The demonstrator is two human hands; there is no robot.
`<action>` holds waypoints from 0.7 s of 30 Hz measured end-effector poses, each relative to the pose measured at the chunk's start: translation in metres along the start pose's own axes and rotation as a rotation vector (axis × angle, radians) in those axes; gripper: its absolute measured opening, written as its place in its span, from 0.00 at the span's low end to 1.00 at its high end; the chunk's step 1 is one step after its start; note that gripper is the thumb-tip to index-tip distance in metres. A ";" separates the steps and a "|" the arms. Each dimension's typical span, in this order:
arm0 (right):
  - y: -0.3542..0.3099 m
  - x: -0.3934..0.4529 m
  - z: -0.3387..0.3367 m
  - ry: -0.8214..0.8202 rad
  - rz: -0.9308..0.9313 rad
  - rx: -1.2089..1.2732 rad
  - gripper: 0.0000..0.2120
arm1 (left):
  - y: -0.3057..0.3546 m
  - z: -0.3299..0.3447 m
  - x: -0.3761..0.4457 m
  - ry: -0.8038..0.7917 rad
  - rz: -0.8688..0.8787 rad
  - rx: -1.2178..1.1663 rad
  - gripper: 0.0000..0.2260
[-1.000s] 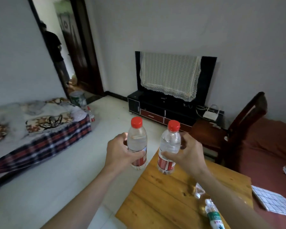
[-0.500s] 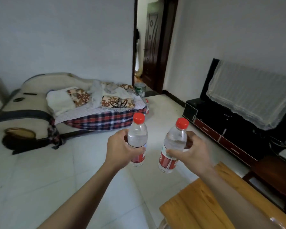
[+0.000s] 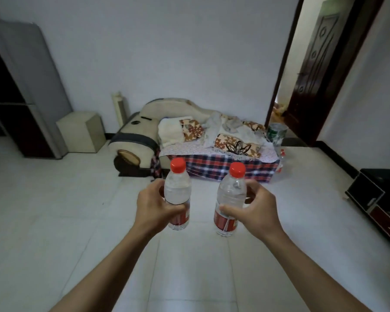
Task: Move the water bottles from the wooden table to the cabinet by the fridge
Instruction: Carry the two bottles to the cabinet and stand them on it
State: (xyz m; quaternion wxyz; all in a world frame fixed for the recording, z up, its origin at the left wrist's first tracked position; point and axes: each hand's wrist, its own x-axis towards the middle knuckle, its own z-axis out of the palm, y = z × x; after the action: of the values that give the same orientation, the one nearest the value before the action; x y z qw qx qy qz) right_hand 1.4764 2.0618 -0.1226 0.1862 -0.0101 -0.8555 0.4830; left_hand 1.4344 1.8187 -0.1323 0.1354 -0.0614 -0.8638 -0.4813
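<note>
Carry step. Left hand [image 3: 154, 207] gripped left bottle [image 3: 178, 194], right hand [image 3: 256, 209] gripped right bottle [image 3: 230, 199] (both upright). Next: head to fridge [image 3: 29, 86]; cabinet [image 3: 82, 131] probably beige box beside it.

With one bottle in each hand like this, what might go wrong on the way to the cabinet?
The right hand holds its bottle tilted and mostly by thumb and fingertips, so it may slip. With the left hand also gripping a bottle, no hand is free to catch one. A drop would hit hard floor tiles.
</note>
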 end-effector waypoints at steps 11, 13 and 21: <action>-0.024 0.022 0.042 -0.302 -0.233 0.178 0.27 | 0.018 -0.045 -0.058 0.311 -0.160 0.063 0.22; -0.036 0.019 0.053 -0.335 -0.279 0.189 0.26 | 0.013 -0.062 -0.068 0.358 -0.183 0.074 0.21; -0.095 -0.012 0.108 -0.419 -0.403 0.218 0.26 | -0.017 -0.137 -0.114 0.519 -0.209 0.021 0.20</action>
State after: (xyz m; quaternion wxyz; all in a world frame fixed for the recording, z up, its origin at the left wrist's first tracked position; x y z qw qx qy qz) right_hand 1.4677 1.9201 -0.0980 0.0981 0.2796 -0.8032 0.5168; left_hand 1.5635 1.6965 -0.1116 0.3024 0.1548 -0.8069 -0.4832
